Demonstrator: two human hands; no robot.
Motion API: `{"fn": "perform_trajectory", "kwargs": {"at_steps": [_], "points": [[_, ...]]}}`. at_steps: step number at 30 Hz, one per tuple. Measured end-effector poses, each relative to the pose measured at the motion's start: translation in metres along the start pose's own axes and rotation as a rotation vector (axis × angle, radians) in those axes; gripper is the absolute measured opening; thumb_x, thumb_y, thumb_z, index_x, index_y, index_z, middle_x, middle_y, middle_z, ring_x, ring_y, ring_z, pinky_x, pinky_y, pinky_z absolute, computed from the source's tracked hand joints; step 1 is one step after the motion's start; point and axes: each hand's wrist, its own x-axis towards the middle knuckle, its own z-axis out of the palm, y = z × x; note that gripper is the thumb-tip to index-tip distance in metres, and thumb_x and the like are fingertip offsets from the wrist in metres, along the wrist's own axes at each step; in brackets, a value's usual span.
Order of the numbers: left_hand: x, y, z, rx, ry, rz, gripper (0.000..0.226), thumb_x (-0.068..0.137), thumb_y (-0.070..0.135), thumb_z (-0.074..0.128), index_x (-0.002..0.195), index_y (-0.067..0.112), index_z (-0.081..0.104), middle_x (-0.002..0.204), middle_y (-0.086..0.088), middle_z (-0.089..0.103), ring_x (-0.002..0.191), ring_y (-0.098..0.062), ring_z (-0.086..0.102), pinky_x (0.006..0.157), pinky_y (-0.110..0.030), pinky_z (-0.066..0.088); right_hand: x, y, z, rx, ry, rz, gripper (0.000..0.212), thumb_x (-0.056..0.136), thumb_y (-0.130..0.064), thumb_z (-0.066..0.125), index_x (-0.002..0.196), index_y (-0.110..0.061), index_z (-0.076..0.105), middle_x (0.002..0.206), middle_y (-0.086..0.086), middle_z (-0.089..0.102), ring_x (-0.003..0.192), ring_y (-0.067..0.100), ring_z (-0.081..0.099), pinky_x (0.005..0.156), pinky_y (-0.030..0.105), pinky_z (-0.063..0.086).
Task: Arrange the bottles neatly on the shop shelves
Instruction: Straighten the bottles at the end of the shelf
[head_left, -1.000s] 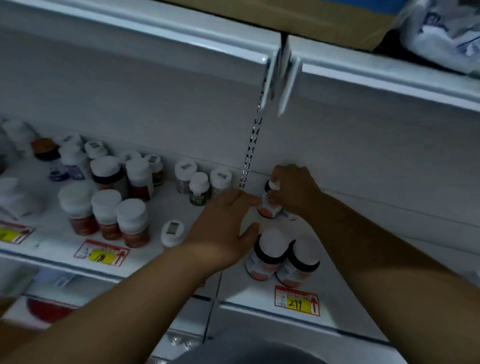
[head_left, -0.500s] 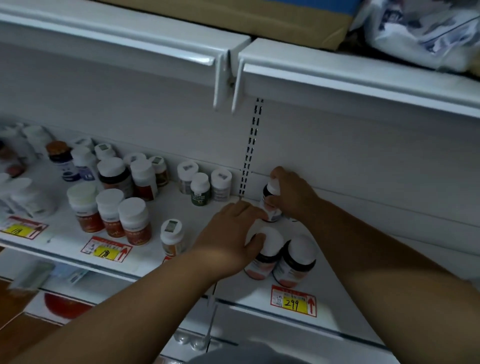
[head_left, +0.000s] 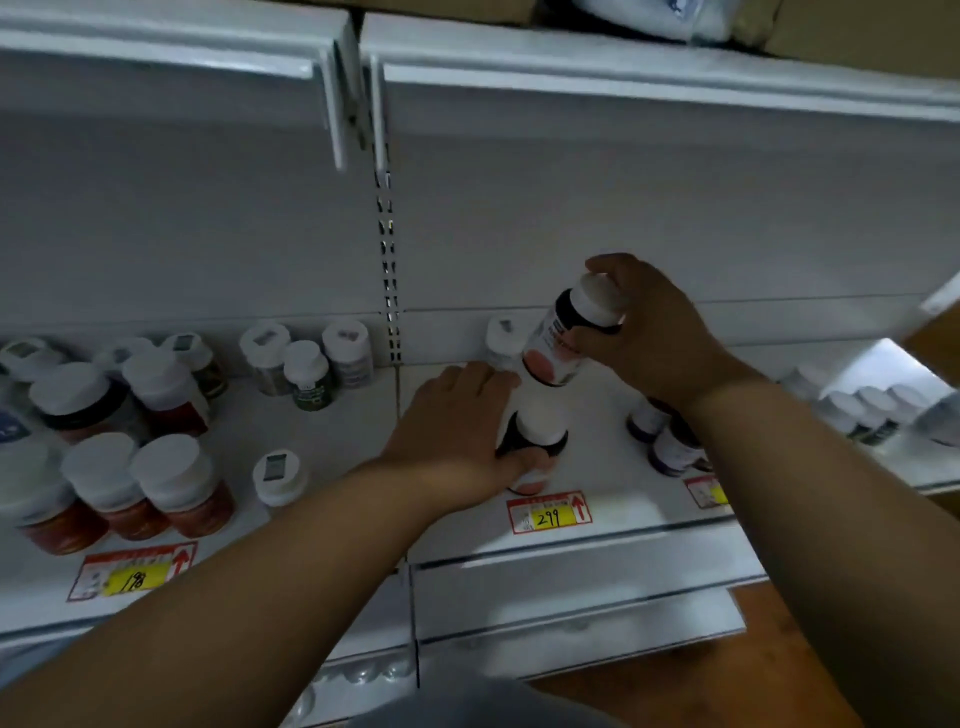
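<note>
Head view: right hand (head_left: 652, 332) grips 1 tilted bottle (head_left: 569, 338) lifted at 1 o'clock; left hand (head_left: 457, 431) holds the standing bottle (head_left: 535, 431) on the shelf (head_left: 597, 540); next, probably set it upright beside

Shelf (head_left: 597, 551): white painted metal, smooth, faint sheen. Slotted upright (head_left: 389, 260): bare metal. Bottle caps (head_left: 171, 470): matt white plastic. Bottle in right hand (head_left: 561, 338): smooth plastic, glossy label. Price tag (head_left: 549, 514): printed paper, red and yellow. Carton on top shelf (head_left: 831, 28): matt brown cardboard.
</note>
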Motion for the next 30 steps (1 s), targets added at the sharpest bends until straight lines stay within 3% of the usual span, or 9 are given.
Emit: {"fn": "perform_trajectory", "kwargs": {"at_steps": [5, 7, 10, 14, 17, 24, 27, 30], "points": [[0.015, 0.017, 0.015, 0.087, -0.069, 0.03, 0.084, 0.081, 0.069, 0.053, 0.147, 0.028, 0.022, 0.139, 0.002, 0.04, 0.122, -0.022, 0.039, 0.101, -0.034, 0.03, -0.033, 0.023, -0.007, -0.104, -0.164, 0.112, 0.07, 0.077, -0.028, 0.076, 0.138, -0.026, 0.041, 0.132, 0.003, 0.044, 0.119, 0.021, 0.048, 0.088, 0.023, 0.035], [0.02, 0.018, 0.019, 0.145, -0.112, 0.016, 0.085, 0.082, 0.07, 0.051, 0.149, 0.028, 0.018, 0.138, 0.0, 0.042, 0.119, -0.024, 0.042, 0.099, -0.035, 0.031, -0.038, 0.031, -0.001, -0.141, -0.256, 0.106, 0.069, 0.076, -0.029, 0.077, 0.134, -0.027, 0.041, 0.128, 0.002, 0.044, 0.114, 0.021, 0.049, 0.089, 0.028, 0.04], [0.023, 0.019, 0.025, 0.305, -0.117, -0.003, 0.083, 0.084, 0.071, 0.047, 0.148, 0.027, 0.017, 0.13, -0.001, 0.051, 0.112, -0.025, 0.047, 0.096, -0.038, 0.035, -0.043, 0.04, 0.007, -0.115, -0.395, 0.094, 0.065, 0.076, -0.027, 0.076, 0.131, -0.027, 0.041, 0.121, 0.0, 0.043, 0.104, 0.015, 0.047, 0.082, 0.024, 0.038], [0.022, 0.019, 0.028, 0.336, -0.067, -0.029, 0.08, 0.084, 0.072, 0.045, 0.145, 0.026, 0.023, 0.123, 0.0, 0.054, 0.108, -0.024, 0.049, 0.092, -0.036, 0.035, -0.045, 0.053, 0.019, -0.101, -0.55, 0.003, 0.068, 0.076, -0.023, 0.073, 0.133, -0.029, 0.037, 0.123, 0.0, 0.046, 0.109, 0.018, 0.05, 0.089, 0.032, 0.045], [0.021, 0.018, 0.029, 0.365, -0.039, -0.055, 0.082, 0.084, 0.074, 0.042, 0.147, 0.025, 0.022, 0.126, 0.001, 0.054, 0.11, -0.023, 0.049, 0.093, -0.036, 0.034, -0.041, 0.062, 0.026, -0.097, -0.569, -0.053, 0.072, 0.076, -0.024, 0.073, 0.135, -0.032, 0.034, 0.125, -0.003, 0.044, 0.111, 0.018, 0.049, 0.093, 0.037, 0.046], [0.02, 0.019, 0.025, 0.365, -0.024, -0.042, 0.083, 0.084, 0.072, 0.046, 0.148, 0.024, 0.022, 0.127, 0.0, 0.053, 0.11, -0.022, 0.05, 0.092, -0.034, 0.035, -0.029, 0.064, 0.021, 0.02, -0.626, -0.121, 0.063, 0.084, -0.03, 0.067, 0.137, -0.033, 0.033, 0.129, -0.008, 0.043, 0.118, 0.009, 0.044, 0.098, 0.027, 0.04], [0.019, 0.02, 0.021, 0.34, -0.021, -0.052, 0.086, 0.083, 0.073, 0.046, 0.148, 0.023, 0.023, 0.13, 0.0, 0.05, 0.114, -0.022, 0.046, 0.096, -0.035, 0.033, 0.006, 0.052, 0.023, 0.159, -0.437, -0.08, 0.04, 0.093, -0.026, 0.056, 0.131, -0.027, 0.044, 0.131, -0.003, 0.048, 0.117, 0.006, 0.044, 0.094, 0.024, 0.034], [0.013, 0.02, 0.013, 0.249, 0.044, -0.139, 0.083, 0.084, 0.075, 0.039, 0.148, 0.024, 0.026, 0.136, 0.003, 0.046, 0.121, -0.021, 0.042, 0.103, -0.033, 0.029, 0.057, 0.045, 0.044, -0.02, -0.371, -0.132, 0.035, 0.096, -0.022, 0.048, 0.131, -0.019, 0.048, 0.132, 0.01, 0.05, 0.114, 0.022, 0.051, 0.085, 0.024, 0.035]]}}
